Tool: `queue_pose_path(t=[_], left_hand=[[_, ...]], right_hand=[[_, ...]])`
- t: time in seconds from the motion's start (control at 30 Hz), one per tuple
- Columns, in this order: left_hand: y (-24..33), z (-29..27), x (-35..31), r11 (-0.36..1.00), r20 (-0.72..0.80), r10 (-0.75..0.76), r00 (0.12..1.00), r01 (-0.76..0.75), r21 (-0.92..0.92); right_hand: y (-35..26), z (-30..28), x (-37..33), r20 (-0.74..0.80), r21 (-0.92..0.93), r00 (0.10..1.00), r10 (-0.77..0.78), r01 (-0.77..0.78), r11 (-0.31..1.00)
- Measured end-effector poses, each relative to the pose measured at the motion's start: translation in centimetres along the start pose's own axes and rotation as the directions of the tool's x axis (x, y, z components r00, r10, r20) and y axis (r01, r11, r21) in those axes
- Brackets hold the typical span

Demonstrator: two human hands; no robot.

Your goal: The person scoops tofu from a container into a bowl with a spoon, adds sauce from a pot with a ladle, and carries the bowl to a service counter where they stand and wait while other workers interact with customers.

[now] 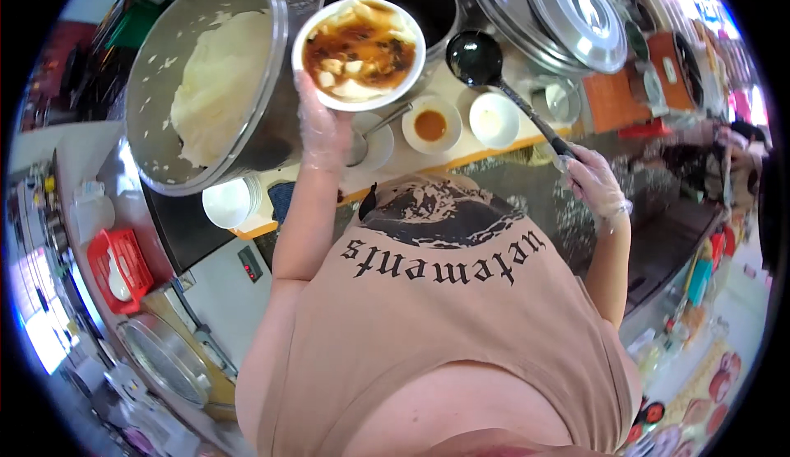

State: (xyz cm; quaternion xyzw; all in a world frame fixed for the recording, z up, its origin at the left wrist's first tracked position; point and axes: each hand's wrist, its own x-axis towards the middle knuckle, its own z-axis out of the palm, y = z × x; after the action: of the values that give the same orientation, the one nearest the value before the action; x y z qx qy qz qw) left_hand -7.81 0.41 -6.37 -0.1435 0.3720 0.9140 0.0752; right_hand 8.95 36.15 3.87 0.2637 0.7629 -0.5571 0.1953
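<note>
In a clear plastic glove, my left hand (pixel 319 119) holds up a white bowl (pixel 301 45) by its near left rim. Brown sauce (pixel 362 41) with dark bits and white soft chunks fills the bowl. My right hand (pixel 594 180), gloved too, grips the handle end of a black ladle (pixel 476 58). The ladle's cup points up and looks dark and glossy; I cannot tell whether liquid is in it. Behind the raised bowl stands a deep dark pot (pixel 436 0), partly hidden by it.
At left, a large tilted metal pot (pixel 276 70) holds a pale white mass. Along the counter sit a small bowl of brown sauce (pixel 430 124), a white bowl (pixel 494 121), a dish with a metal spoon (pixel 398 117) and stacked white bowls (pixel 229 203). Metal lids (pixel 580 12) lie at right.
</note>
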Motion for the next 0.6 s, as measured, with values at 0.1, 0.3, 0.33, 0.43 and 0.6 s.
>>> queue_pose_path(t=[0.1,0.3,0.33,0.43,0.6], left_hand=[[0.7,0.8,-0.8,0.959,0.11,0.056,0.992,-0.084,0.269],[0.5,0.9,-1.8,0.994,0.15,-0.077,0.986,0.063,0.094],[0.1,1.3,-2.2,0.991,0.115,-0.104,0.988,0.094,0.093],[-1.4,0.4,-2.6,0.99,0.122,-0.108,0.987,0.096,0.107],[-3.5,2.7,-5.7,0.973,0.15,-0.128,0.98,0.096,0.209]], right_hand=[[3.4,1.3,1.1,0.06,0.046,0.992,0.109,-0.112,0.993],[12.5,4.4,10.8,0.193,-0.174,0.93,0.313,-0.281,0.944],[15.0,4.9,13.2,0.24,-0.331,0.944,0.227,-0.14,0.933],[16.1,5.4,18.2,0.229,-0.559,0.945,0.234,-0.069,0.826],[19.3,2.3,24.8,0.0,-0.018,0.915,0.404,-0.404,0.914]])
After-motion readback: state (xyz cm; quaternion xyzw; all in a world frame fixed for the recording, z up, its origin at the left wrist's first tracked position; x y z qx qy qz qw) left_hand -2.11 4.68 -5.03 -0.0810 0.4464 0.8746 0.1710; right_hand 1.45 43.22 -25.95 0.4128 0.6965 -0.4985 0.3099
